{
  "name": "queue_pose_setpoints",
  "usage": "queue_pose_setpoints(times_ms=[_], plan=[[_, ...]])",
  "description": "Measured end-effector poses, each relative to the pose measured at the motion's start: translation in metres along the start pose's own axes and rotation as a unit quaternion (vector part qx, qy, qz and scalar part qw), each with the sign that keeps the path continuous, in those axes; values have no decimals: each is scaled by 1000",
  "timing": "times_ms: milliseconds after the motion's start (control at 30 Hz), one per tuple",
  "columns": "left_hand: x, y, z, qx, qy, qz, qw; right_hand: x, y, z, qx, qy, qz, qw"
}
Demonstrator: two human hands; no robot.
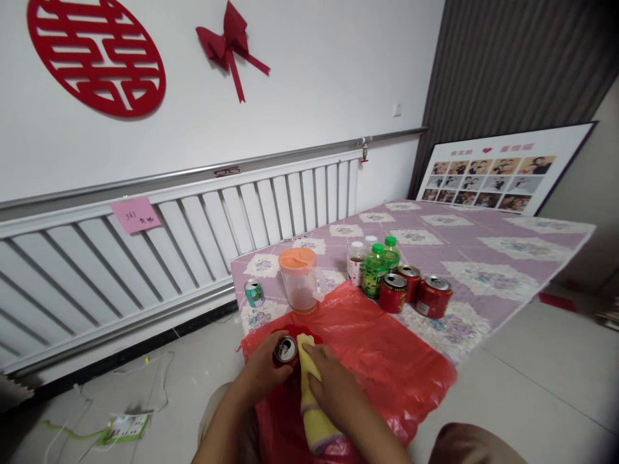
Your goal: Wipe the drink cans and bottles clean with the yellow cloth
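Observation:
My left hand (265, 368) is wrapped round a dark red drink can (285, 350) with its opened top facing up. Close beside it, my right hand (333, 383) grips a yellow cloth (316, 419), which hangs down toward my lap. The upper end of the cloth lies against or very near the can's right side; I cannot tell whether they touch. Both hands are over a red plastic sheet (372, 361) spread over the near part of the table and hanging off its edge.
On the flowered tablecloth (449, 220) stand a clear jug with an orange lid (297, 283), a small teal can (254, 293), green-capped bottles (373, 270), white-capped bottles (355, 263) and several red cans (434, 298). A white radiator (193, 225) runs behind; a power strip (124, 428) lies on the floor.

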State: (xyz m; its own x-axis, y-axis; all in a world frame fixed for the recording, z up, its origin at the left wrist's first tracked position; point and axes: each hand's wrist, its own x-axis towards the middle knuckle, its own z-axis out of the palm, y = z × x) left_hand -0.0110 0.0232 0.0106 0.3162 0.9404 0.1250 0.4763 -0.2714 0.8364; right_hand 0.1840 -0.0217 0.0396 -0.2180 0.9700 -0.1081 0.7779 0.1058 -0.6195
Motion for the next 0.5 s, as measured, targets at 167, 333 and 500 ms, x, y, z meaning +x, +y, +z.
queue_pose_setpoints(times_ms=[167, 333, 500], plan=[[0, -2, 0, -19, -1, 2, 1000, 20, 1, 2, 3, 9, -1, 1000], [0, 1, -1, -12, -4, -3, 1000, 22, 3, 8, -19, -8, 14, 1000], [0, 1, -2, -1, -1, -4, 1000, 12, 3, 8, -31, -16, 30, 999]])
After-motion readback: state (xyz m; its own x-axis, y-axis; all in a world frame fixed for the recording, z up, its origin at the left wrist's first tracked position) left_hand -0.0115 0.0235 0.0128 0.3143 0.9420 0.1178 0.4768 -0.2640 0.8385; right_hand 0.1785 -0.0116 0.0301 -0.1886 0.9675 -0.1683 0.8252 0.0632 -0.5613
